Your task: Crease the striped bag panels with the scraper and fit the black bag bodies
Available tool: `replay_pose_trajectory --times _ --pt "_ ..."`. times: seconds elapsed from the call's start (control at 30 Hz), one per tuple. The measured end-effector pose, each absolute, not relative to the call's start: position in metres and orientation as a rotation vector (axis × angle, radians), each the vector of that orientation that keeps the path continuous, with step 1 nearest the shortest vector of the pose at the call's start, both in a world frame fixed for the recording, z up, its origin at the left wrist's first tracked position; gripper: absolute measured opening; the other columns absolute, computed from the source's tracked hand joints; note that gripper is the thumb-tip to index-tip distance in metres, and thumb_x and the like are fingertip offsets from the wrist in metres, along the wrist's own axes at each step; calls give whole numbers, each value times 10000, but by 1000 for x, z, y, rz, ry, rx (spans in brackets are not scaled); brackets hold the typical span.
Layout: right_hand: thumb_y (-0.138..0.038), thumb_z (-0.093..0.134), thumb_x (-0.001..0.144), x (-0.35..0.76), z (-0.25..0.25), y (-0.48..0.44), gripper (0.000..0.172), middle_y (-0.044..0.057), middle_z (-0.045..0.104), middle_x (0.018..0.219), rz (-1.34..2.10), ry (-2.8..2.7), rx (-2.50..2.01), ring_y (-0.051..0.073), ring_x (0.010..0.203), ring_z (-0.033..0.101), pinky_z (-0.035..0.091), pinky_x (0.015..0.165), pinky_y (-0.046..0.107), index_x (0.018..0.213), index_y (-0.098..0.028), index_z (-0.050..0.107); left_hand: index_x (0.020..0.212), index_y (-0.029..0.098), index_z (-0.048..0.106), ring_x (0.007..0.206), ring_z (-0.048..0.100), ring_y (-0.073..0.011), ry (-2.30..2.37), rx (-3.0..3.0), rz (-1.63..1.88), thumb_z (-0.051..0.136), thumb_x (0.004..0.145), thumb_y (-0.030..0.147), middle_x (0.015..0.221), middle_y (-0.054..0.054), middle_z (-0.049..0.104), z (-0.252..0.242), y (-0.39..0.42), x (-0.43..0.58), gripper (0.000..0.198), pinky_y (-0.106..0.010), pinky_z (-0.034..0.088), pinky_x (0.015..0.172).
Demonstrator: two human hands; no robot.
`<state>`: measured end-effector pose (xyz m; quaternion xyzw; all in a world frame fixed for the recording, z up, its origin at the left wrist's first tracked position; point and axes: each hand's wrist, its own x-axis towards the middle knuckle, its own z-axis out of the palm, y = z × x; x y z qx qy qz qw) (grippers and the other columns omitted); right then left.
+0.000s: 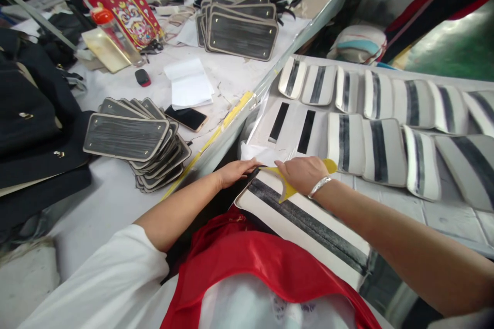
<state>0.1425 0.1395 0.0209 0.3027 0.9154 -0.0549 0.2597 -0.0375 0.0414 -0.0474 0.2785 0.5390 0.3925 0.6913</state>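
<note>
My right hand (304, 174) is closed round a yellow flat tool (286, 191), whose forked end lies on a long white panel with a dark grey stripe (309, 216). That panel slants down to the right in front of my red apron. At its upper left corner rests my left hand (238, 172), fingers stretched toward the dark edge of the panel; what lies under the fingertips is hidden. Just beyond both hands is some crumpled white material (258, 154).
Rows of striped pale pieces (380, 149) cover the right table. On the left table are stacked dark panels (125, 136), a second stack (243, 36), a phone (187, 118), white paper (189, 82), a red box (129, 10) and black bags (29, 113).
</note>
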Motion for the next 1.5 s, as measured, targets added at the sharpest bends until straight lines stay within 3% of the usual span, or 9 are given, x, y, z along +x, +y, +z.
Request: replay_pose_trajectory --times 0.1,0.2,0.33,0.47,0.67,0.87,1.17,1.3,1.5 --pt "-554 202 903 154 33 133 565 140 645 871 -249 2423 903 289 855 613 419 689 387 930 -175 620 949 145 611 1005 536 -207 1392 778 853 485 786 571 994 -63 612 -35 18 -49 473 -316 442 814" --pt "-635 203 863 162 43 117 610 121 642 851 -510 2420 933 252 794 617 414 655 331 865 -164 589 790 148 540 789 558 -158 1473 928 749 481 770 587 777 -13 559 -23 -9 -55 444 -265 488 643" --pt "-548 358 861 155 45 89 432 92 654 900 -839 2457 888 195 766 626 404 617 259 917 -157 535 699 159 483 571 513 -109 1446 1073 538 425 791 588 628 19 486 -16 -30 -54 442 -214 465 479" --pt "-457 381 880 143 36 72 335 51 675 797 -1093 2360 920 139 636 639 412 589 224 948 -150 495 693 169 502 532 525 -120 1464 1184 438 397 808 570 605 11 487 -14 -34 -53 430 -206 430 422" --pt "-414 413 868 135 29 69 289 45 676 733 -985 2382 977 146 614 645 417 582 232 918 -146 507 669 172 587 429 483 -114 1554 1476 252 450 807 474 547 4 523 -7 -27 -56 359 -224 375 444" --pt "-476 408 859 132 28 67 342 43 669 760 -819 2363 1024 131 538 623 406 557 240 910 -155 515 478 183 502 570 512 -157 1642 1713 304 546 741 276 513 -25 510 -2 -20 -44 283 -241 391 601" --pt "-483 401 867 133 36 64 363 44 667 703 -792 2361 1039 141 597 640 412 587 232 896 -144 529 613 160 477 502 492 -102 1175 1071 499 409 760 660 557 8 497 -23 -6 -63 525 -227 410 491" --pt "-482 417 861 132 36 64 366 66 674 767 -811 2351 1046 133 574 634 413 569 232 886 -137 536 638 172 428 442 452 -72 1179 1057 572 557 693 620 506 54 462 -40 -1 -60 470 -196 370 440" --pt "-462 426 853 134 33 67 350 50 669 705 -822 2336 1044 141 575 634 406 567 237 892 -135 545 569 172 406 376 412 -56 1279 1096 493 589 686 575 459 54 459 -36 5 -54 458 -177 311 369"
